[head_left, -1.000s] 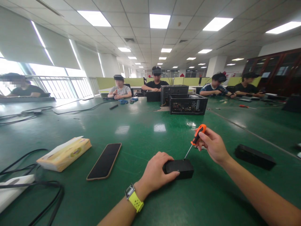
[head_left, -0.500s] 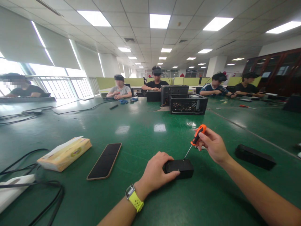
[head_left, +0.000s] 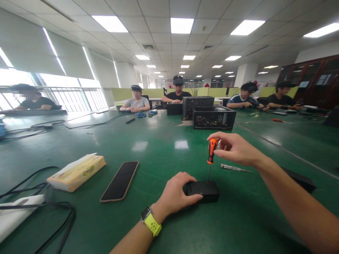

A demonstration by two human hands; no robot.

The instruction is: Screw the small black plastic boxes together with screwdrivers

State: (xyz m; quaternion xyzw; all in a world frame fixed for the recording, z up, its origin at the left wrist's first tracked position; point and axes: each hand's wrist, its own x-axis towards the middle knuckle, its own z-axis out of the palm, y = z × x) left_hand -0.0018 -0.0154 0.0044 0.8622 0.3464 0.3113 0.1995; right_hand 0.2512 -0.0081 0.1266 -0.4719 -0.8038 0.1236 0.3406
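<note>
A small black rectangular box [head_left: 210, 192] lies on the green table, and my left hand [head_left: 178, 192] is wrapped round its left end, thumb along the near side. My right hand [head_left: 233, 148] grips an orange-and-black screwdriver [head_left: 211, 151] by the handle between thumb and fingers. The screwdriver stands almost upright, its tip on the box's top face near the far edge. Whether a screw sits under the tip is too small to tell. Just beyond the box, below my right hand, lies a thin clear-handled screwdriver [head_left: 235, 168].
A phone [head_left: 119, 181] and a tissue pack [head_left: 78, 173] lie to the left, beside a white power strip [head_left: 19, 213] with black cables. Another black box [head_left: 299, 179] is partly behind my right forearm. Black computer cases [head_left: 214, 118] stand farther back; several people sit around the table.
My right hand has moved left and turned the screwdriver from a slant to nearly upright, its tip still on the box. The clear-handled screwdriver has come into fuller view. My left hand stays put.
</note>
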